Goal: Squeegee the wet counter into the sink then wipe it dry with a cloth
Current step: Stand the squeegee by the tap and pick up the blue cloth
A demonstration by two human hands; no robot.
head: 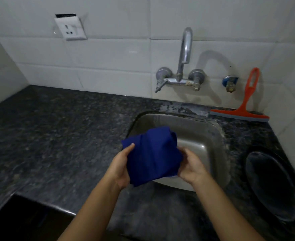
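Blue cloth (152, 155) is held bunched by 2 hands over the near-left edge of the steel sink (211, 136). Left hand (119, 166) pinches its left side, right hand (192, 166) its right. Left of the hands, the dark counter (56, 133) lies bare. Far right, the orange squeegee (242, 108) leans on the wall.

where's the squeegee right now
In the head view the orange squeegee stands on the counter at far right, behind the sink, handle leaning on the tiled wall right of the tap.
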